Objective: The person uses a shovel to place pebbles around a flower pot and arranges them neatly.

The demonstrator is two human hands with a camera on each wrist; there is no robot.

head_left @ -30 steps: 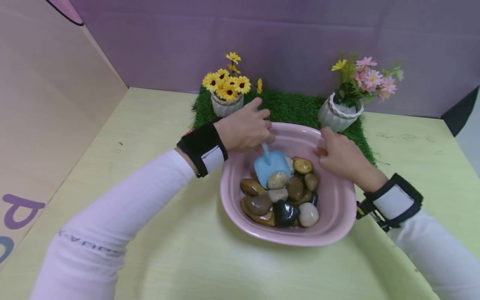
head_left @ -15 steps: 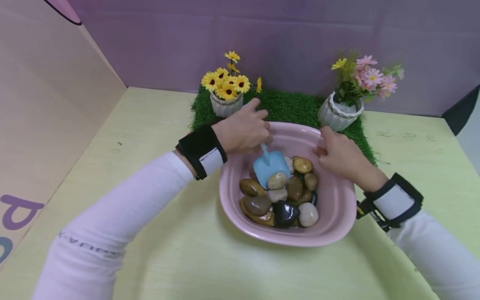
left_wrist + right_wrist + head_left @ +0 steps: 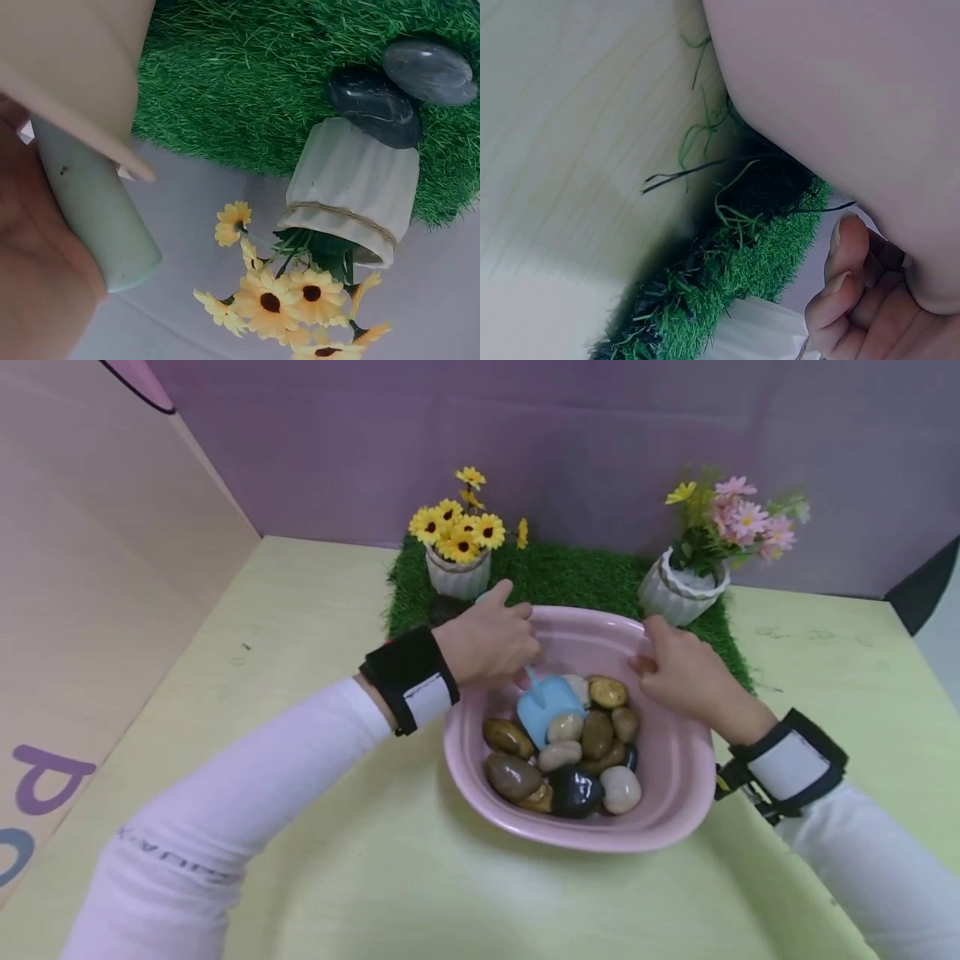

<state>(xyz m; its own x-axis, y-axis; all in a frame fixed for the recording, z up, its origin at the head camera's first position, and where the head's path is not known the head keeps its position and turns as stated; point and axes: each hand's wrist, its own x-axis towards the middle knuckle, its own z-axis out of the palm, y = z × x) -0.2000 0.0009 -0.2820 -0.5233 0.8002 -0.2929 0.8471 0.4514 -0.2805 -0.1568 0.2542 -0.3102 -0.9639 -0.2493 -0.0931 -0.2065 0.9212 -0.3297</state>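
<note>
A pink basin (image 3: 678, 777) holds several wet stones in brown, white and black. My left hand (image 3: 491, 639) reaches over its back left rim and grips the handle of a light blue toy shovel (image 3: 551, 702). The shovel's blade tilts down among the stones, its tip against a beige stone (image 3: 566, 727). In the left wrist view the handle (image 3: 101, 210) lies against my palm, its end sticking out. At the back right rim my right hand (image 3: 686, 672) holds the basin, thumb inside; in the right wrist view curled fingers (image 3: 847, 247) show outside the basin wall.
Behind the basin lies a mat of artificial grass (image 3: 573, 577). A white pot of yellow flowers (image 3: 457, 572) stands at its left, a pot of pink flowers (image 3: 682, 589) at its right. Two dark stones (image 3: 375, 105) lie beside the yellow flowers' pot. A purple wall rises behind.
My left hand has moved slightly down and nearer, and the shovel blade has shifted right and down among the stones. Several stones on the left have shifted. My right hand stays on the rim.
</note>
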